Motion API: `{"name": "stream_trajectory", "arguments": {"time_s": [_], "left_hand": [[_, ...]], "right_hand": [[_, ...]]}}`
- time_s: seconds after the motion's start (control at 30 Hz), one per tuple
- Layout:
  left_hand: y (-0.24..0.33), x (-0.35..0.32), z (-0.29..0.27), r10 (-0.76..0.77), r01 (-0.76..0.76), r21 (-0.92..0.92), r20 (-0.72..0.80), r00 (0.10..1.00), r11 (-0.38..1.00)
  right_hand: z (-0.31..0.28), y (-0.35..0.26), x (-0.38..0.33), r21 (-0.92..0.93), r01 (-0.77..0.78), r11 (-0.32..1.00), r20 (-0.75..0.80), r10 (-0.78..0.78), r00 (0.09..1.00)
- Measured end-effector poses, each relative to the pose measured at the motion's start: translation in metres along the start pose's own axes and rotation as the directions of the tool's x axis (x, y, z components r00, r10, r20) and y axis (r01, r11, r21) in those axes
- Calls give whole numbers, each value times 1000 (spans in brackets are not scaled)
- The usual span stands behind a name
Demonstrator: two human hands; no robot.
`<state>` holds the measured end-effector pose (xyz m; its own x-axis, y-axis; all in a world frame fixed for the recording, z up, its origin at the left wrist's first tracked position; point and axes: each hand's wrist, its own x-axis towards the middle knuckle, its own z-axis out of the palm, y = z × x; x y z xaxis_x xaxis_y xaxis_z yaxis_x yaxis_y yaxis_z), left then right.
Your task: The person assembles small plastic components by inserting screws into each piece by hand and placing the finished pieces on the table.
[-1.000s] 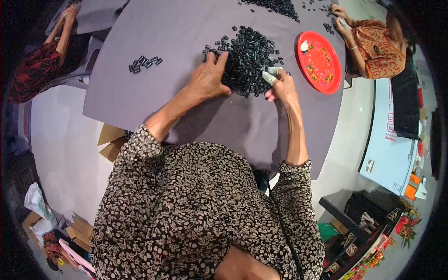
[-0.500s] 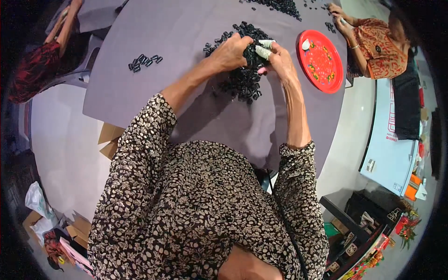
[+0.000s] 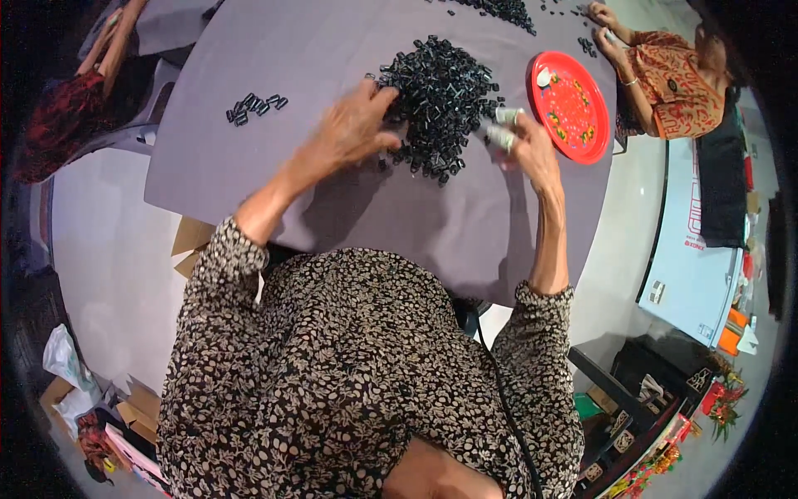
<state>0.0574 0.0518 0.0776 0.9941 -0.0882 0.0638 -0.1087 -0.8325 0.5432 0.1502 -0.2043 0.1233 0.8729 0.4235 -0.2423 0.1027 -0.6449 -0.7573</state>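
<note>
A large heap of small shiny black pieces (image 3: 440, 100) lies on the grey tablecloth in front of me. My left hand (image 3: 356, 123) is at the heap's left edge, palm down, thumb and fingers apart, with nothing visible in it. To the right of the heap, beside the red tray, is my right hand (image 3: 532, 150). Whitish wraps (image 3: 504, 125) cover two of its fingertips, which point toward the heap and are slightly blurred. Its fingers are stretched out and I see no piece held between them.
A red oval tray (image 3: 542, 104) with a white spoon-like item (image 3: 544, 77) stands at right. A small cluster of black pieces (image 3: 255, 108) lies at left, another heap (image 3: 503, 12) farther away. One person (image 3: 677, 83) sits at right, another (image 3: 75, 112) at left.
Both hands have drawn apart from the middle of the heap, the left one leftward and the right one rightward and slightly nearer me. The heap's top now shows uncovered.
</note>
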Motion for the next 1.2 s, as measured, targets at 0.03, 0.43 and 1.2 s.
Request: {"name": "stream_trajectory", "arguments": {"time_s": [0.03,0.43,1.2], "left_hand": [[4,-11,3,-6,6,1,-3,1000,1000],[48,4,50,-88,89,-87,17,996,992],[0,60,32,134,-188,-168,-291,947,968]], "right_hand": [[6,2,-9,22,-89,996,38,88,995],[65,-21,-9,-111,-109,988,36,114,993],[24,-10,32,256,-29,966,15,26,1000]]}}
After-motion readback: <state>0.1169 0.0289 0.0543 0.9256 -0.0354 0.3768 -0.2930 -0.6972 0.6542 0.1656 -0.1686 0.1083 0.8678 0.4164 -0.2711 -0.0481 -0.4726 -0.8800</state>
